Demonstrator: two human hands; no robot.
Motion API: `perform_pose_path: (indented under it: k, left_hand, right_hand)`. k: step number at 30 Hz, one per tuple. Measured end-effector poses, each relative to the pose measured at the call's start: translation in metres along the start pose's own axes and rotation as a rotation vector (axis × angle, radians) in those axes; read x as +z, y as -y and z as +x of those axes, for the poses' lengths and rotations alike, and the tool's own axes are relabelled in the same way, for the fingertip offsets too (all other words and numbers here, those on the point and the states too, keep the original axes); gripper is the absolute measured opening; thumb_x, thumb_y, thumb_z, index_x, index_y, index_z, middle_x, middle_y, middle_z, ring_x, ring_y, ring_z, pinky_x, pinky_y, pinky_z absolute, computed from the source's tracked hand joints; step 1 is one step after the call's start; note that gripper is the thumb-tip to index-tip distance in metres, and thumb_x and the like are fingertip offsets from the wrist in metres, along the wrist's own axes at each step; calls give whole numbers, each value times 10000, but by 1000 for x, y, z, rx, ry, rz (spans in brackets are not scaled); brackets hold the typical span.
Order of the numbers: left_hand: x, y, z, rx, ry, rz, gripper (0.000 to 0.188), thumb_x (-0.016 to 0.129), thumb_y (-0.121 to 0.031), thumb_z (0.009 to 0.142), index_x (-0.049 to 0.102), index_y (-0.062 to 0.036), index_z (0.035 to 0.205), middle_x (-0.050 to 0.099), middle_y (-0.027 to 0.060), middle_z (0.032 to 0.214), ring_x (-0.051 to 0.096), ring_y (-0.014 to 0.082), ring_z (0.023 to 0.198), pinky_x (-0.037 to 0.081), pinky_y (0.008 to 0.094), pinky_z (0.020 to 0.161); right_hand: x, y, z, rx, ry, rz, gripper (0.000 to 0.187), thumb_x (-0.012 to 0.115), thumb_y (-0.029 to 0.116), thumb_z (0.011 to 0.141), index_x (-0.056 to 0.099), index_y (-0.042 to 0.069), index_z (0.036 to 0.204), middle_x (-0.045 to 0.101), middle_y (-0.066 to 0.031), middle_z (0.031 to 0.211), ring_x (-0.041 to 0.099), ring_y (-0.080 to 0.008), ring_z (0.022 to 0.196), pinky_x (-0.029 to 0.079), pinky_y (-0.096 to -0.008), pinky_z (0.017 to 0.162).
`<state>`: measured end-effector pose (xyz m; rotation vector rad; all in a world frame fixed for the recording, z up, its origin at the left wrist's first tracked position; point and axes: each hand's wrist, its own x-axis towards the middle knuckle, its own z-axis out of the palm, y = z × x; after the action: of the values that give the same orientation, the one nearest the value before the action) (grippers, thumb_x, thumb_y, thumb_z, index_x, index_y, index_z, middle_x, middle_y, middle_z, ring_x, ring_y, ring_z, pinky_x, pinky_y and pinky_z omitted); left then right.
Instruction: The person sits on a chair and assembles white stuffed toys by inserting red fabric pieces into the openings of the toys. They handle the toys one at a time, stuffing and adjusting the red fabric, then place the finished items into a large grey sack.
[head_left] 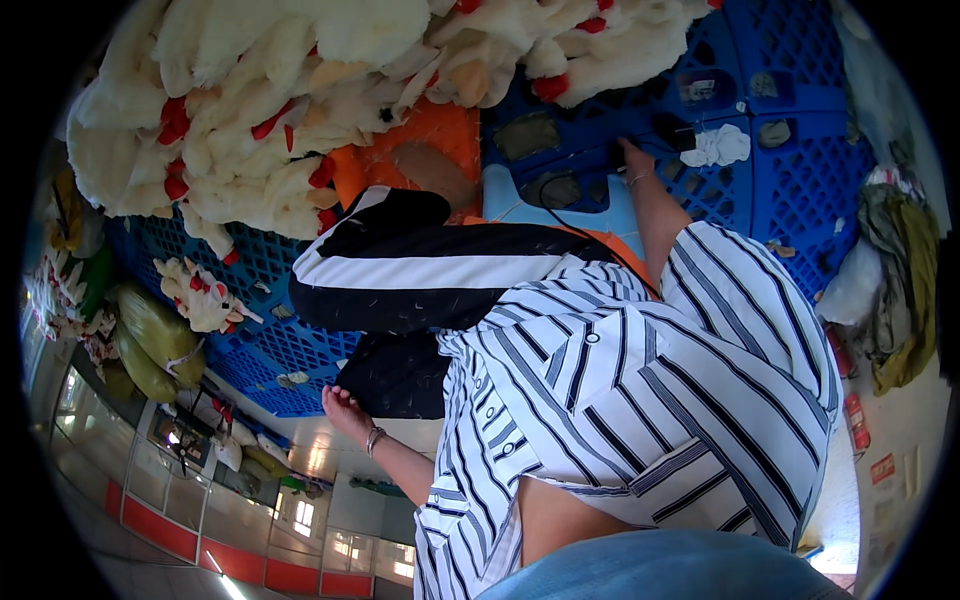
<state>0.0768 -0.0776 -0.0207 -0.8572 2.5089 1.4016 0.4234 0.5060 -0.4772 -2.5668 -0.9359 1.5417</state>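
Observation:
My left hand [350, 412], with a bracelet at the wrist, is beside the black trousers [395, 375] over my knee. Its fingers are loosely bent and apart, with nothing visible in them. My right hand [635, 160] reaches down behind the light blue plastic stool [510, 205], close above the blue lattice pallet [715, 195]. Its fingers are dark and partly hidden, so a grip cannot be made out. Near it are a small black object [673, 132] and a crumpled white cloth [722, 146].
White plush pieces with red parts [270, 90] are heaped ahead over an orange surface [425, 150]. One loose plush piece [200, 295] lies on the pallets at left, near stuffed olive sacks [150, 345]. Bags and green cloth [885, 270] stand at right, near a red fire extinguisher [856, 420].

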Motion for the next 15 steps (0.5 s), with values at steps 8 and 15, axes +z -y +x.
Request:
perform_pose_path:
  k: [8, 15]
  left_hand:
    - [8, -1, 4, 23, 32, -1, 256, 524, -184, 998, 557, -40, 1207, 642, 10, 889, 578, 59, 688, 403, 161, 522]
    - [19, -11, -1, 37, 75, -22, 244, 532, -176, 997, 568, -39, 1197, 644, 5, 891, 581, 55, 692, 400, 156, 525]
  right_hand:
    - [-30, 26, -61, -266, 199, -100, 735, 846, 457, 643, 669, -128, 1052, 695, -218, 1049, 679, -320, 927, 516, -344, 849]
    - [-66, 71, -131, -584, 143, -572, 785, 810, 458, 622, 577, -120, 1099, 640, -269, 1067, 626, -380, 1046, 508, -399, 905]
